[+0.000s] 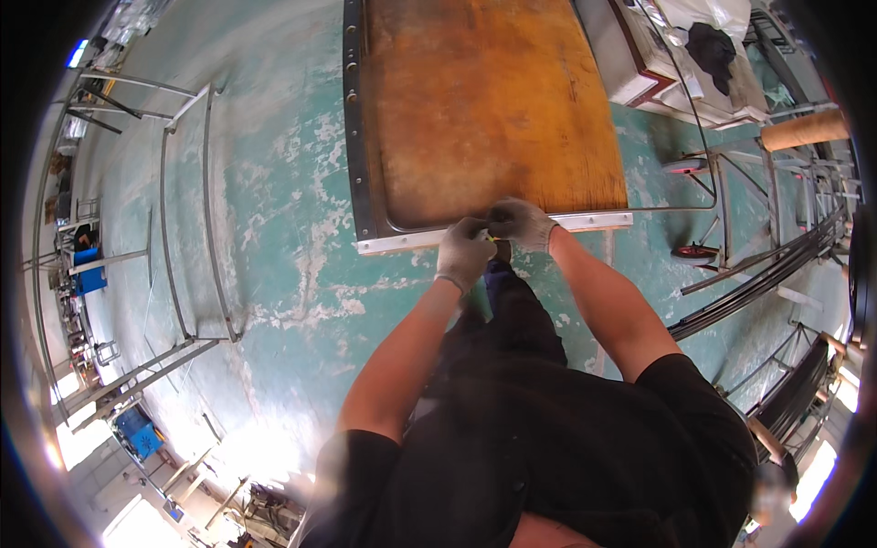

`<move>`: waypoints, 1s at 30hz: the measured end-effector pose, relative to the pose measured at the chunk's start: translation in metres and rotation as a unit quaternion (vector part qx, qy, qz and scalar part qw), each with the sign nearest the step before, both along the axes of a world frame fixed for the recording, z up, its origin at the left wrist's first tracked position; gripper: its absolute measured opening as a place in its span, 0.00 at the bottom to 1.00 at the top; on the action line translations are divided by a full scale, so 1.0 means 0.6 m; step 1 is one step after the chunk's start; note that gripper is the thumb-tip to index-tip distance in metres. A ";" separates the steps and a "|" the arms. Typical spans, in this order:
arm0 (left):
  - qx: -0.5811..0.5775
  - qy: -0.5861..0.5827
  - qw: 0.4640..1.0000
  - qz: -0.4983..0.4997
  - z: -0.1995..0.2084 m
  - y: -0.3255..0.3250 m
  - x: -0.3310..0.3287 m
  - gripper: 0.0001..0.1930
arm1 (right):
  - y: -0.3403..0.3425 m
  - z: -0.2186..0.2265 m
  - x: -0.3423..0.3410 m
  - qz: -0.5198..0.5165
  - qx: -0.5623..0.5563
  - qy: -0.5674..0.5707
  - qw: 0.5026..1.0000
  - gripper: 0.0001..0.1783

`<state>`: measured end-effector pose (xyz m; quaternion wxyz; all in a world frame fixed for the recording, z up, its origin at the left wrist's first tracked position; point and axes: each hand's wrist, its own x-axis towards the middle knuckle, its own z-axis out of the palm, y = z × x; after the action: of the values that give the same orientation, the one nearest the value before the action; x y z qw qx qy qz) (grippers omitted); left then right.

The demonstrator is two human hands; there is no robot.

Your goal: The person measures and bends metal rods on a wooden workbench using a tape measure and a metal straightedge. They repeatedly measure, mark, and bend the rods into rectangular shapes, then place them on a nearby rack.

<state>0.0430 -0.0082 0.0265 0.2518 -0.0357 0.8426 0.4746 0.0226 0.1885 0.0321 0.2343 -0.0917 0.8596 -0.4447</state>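
Observation:
My left hand (464, 250), in a pale work glove with dark fingertips, is closed at the near edge of a worn orange-brown wooden tabletop (484, 119). Right beside it is my right hand (519, 225), gloved alike, with its fingers bent together over that edge. Something small with a bit of yellow shows between the hands, too covered to name. A thin dark bent rod (671, 209) runs along the near edge, passes at my fingers and sticks out past the tabletop's right side. Below the wood lies a pale metal strip (402, 244) with small fasteners.
A dark strip with holes (356, 137) borders the tabletop's left side. Metal frames (210, 210) stand at the left on the worn green floor (283, 228). At the right are a wheeled rack (722, 210), long dark bars (758, 279) and a white box-like piece (630, 55).

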 end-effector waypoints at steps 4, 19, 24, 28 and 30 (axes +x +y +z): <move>-0.085 0.059 0.993 -0.051 0.025 -0.011 -0.002 0.21 | 0.020 -0.007 -0.001 -0.032 -0.069 -0.091 0.993 0.11; -0.291 -0.082 0.949 -0.085 0.000 -0.811 0.467 0.14 | 0.031 -0.071 0.002 -0.117 -0.240 -0.174 0.948 0.09; -0.359 -0.132 0.924 0.008 0.134 -0.944 0.666 0.12 | 0.032 -0.088 -0.003 -0.117 -0.152 -0.145 0.971 0.08; -0.361 -0.106 0.927 -0.001 0.205 -1.006 0.804 0.14 | 0.017 -0.083 -0.001 -0.113 -0.124 -0.135 0.977 0.08; -0.319 -0.105 0.941 0.031 0.204 -1.009 0.825 0.11 | 0.035 -0.116 0.000 -0.110 -0.109 -0.135 0.979 0.08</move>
<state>0.5380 -0.6137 0.1487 0.2992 -0.1900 0.9172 0.1820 0.0225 0.2094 -0.0374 0.2867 0.0395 0.7714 -0.5667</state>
